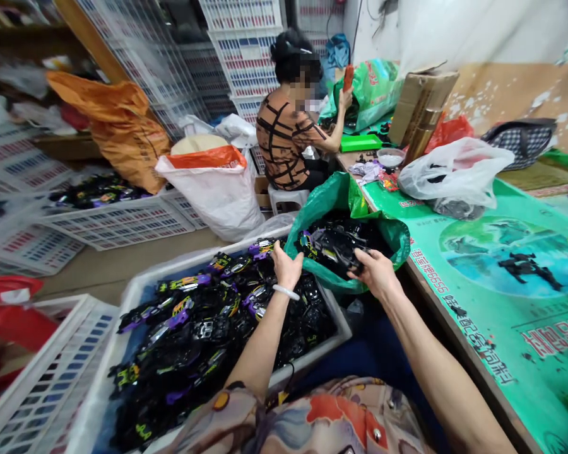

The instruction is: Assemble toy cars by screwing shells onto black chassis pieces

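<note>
A green plastic bag (pixel 322 205) full of black toy car parts (pixel 334 243) hangs open beside the table's edge. My left hand (pixel 286 265) pinches the bag's near rim, a white bangle on the wrist. My right hand (pixel 373 268) is closed on the black parts at the bag's mouth. Below my left arm stands a white crate (pixel 137 290) heaped with black, purple and yellow-green toy car pieces (pixel 203 321).
A table with a green printed sheet (pixel 502 277) runs along the right, holding a white plastic bag (pixel 454 170) and cardboard (pixel 421 107). A seated person (pixel 288 126) works ahead. White crates (pixel 118 221), a white sack (pixel 218 189) and an orange bag (pixel 118 126) crowd the floor.
</note>
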The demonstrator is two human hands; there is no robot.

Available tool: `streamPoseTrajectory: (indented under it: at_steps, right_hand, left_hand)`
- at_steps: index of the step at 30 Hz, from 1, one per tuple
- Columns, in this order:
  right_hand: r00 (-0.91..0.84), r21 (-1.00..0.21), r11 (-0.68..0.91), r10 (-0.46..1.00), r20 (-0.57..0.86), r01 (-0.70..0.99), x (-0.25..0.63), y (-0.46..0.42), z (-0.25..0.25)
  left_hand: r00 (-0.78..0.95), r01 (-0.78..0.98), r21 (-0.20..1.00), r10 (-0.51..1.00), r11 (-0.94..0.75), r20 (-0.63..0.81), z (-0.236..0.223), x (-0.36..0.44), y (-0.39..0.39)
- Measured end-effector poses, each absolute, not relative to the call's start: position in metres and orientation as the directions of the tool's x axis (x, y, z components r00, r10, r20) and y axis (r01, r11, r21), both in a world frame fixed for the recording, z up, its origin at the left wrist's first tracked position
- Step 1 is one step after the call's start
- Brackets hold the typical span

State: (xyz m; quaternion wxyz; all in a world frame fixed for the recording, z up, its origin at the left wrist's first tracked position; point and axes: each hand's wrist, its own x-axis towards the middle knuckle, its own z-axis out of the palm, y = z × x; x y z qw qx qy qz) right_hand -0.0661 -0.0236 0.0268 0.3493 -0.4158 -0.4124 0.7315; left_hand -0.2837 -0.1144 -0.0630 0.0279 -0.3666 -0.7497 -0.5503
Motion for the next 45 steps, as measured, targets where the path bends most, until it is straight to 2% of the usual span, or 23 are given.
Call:
streamPoseTrajectory:
  at_steps: [3,7,12,13,16,17,18,20,22,25,28,31,34,38,45]
  right_hand:
    - [-0.333,-0.929,-0.369,0.88,-0.338,-0.034,-0.114,0.017,0.028]
    - [-0.311,-0.94,-0.298,0.889,-0.337,0.166,-0.138,0.046,0.02]
    - [-0.427,-0.927,-0.054,0.876,-0.222,0.372,-0.102,0.033,0.012]
    - [-0.451,-0.916,0.022,0.875,-0.177,0.401,-0.092,0.03,0.013]
    - [-0.482,-0.791,0.419,0.857,0.183,0.446,-0.062,0.012,0.018]
    - [-0.456,-0.733,0.529,0.827,0.33,0.428,-0.052,0.002,0.021]
    - [-0.41,-0.671,0.618,0.781,0.47,0.409,-0.042,-0.01,0.023]
    - [-0.308,-0.543,0.746,0.659,0.686,0.385,-0.021,-0.038,0.027]
    - [-0.265,-0.455,0.803,0.568,0.779,0.384,-0.001,-0.066,0.026]
    - [-0.315,-0.407,0.835,0.525,0.791,0.37,0.022,-0.097,0.016]
    - [-0.383,-0.48,0.816,0.575,0.723,0.32,0.031,-0.113,0.001]
    - [-0.438,-0.601,0.748,0.657,0.613,0.281,0.03,-0.121,-0.011]
    - [-0.494,-0.635,0.73,0.661,0.565,0.251,0.024,-0.128,-0.019]
    - [-0.567,-0.64,0.732,0.637,0.522,0.233,0.017,-0.133,-0.03]
    - [-0.666,-0.656,0.712,0.618,0.418,0.25,0.025,-0.13,-0.051]
  left_hand:
    - [-0.811,0.474,0.88,0.391,0.004,0.435,-0.047,-0.286,-0.095]
    - [-0.757,0.478,0.87,0.448,-0.116,0.476,-0.019,-0.282,-0.07]
    - [-0.693,0.391,0.871,0.528,-0.296,0.491,-0.013,-0.267,-0.055]
    - [-0.684,0.359,0.869,0.537,-0.341,0.494,-0.015,-0.263,-0.054]
    - [-0.728,0.302,0.861,0.483,-0.409,0.485,-0.031,-0.247,-0.059]
    - [-0.77,0.312,0.877,0.444,-0.366,0.459,-0.039,-0.244,-0.065]
    - [-0.812,0.333,0.909,0.413,-0.251,0.411,-0.049,-0.243,-0.072]
    - [-0.886,0.337,0.933,0.379,0.13,0.267,-0.073,-0.25,-0.096]
    - [-0.927,0.283,0.831,0.359,0.479,0.109,-0.102,-0.267,-0.133]
    - [-0.95,0.212,0.666,0.311,0.716,-0.032,-0.14,-0.3,-0.21]
    - [-0.964,0.157,0.449,0.235,0.88,-0.124,-0.162,-0.331,-0.292]
    - [-0.95,0.217,0.244,0.262,0.945,-0.172,-0.169,-0.356,-0.347]
    - [-0.899,0.357,0.097,0.37,0.929,-0.233,-0.172,-0.382,-0.368]
    - [-0.8,0.502,-0.01,0.46,0.865,-0.385,-0.172,-0.415,-0.373]
    - [-0.583,0.685,-0.028,0.524,0.728,-0.621,-0.163,-0.449,-0.376]
